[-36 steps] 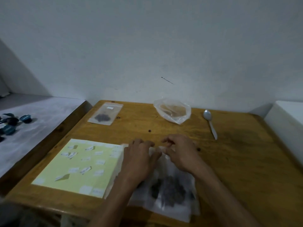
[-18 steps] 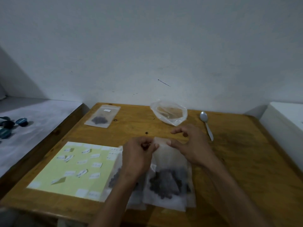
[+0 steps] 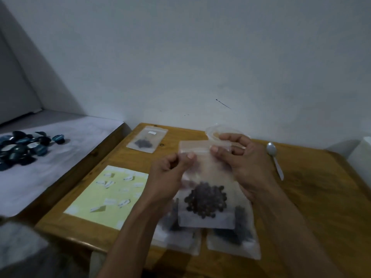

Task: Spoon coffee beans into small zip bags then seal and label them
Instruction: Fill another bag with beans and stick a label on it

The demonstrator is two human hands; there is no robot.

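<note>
The small frosted zip bag of dark coffee beans [image 3: 206,189] has come up off the wooden table [image 3: 313,197] since a second ago; left hand [image 3: 168,177] and right hand [image 3: 243,165] each pinch its top strip with curled fingers. It's floppy, slick and bottom-heavy, so I'd grip by the zip. Two more bags underneath are mostly hidden, and whether the zip's shut is hard to tell.

A brown wooden worktop [image 3: 313,189] is seen across the lower middle and right of the frame, set against a plain pale wall [image 3: 200,57]. At the left, a lower surface covered with a white cloth [image 3: 66,161] is shown, just beside the worktop's left edge. A cluster of small dark blue capsules with silvery tops [image 3: 22,149] is gathered on it at the far left. A white box-like object [image 3: 361,155] is partly visible at the right edge.
</note>
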